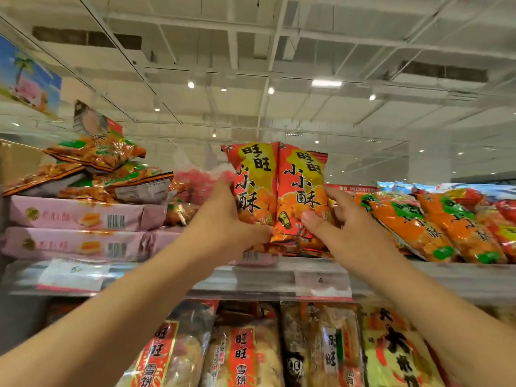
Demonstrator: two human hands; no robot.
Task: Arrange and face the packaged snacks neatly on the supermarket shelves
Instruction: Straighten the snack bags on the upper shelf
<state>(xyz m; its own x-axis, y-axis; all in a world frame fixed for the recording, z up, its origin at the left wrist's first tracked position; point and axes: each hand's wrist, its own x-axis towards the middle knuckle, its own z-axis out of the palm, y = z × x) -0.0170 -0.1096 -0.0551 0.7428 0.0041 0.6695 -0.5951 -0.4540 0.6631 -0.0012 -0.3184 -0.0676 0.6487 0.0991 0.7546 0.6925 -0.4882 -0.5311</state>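
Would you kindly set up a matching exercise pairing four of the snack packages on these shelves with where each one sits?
Things:
1. two upright red-and-yellow snack bags
2. flat pink rectangular packs
3. orange bags with green labels
4. clear-wrapped rice cracker packs with red labels

Places:
A. lower shelf
B. top shelf, stacked at left
C. held between both hands
D. top shelf, leaning at right

Pairs: 1-C, 2-B, 3-D, 4-A

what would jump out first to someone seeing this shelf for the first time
Two red-and-yellow snack bags stand upright side by side at the centre of the top shelf, the left hand gripping one and the right hand the other. Left of them, orange bags lie heaped on stacked pink packs.
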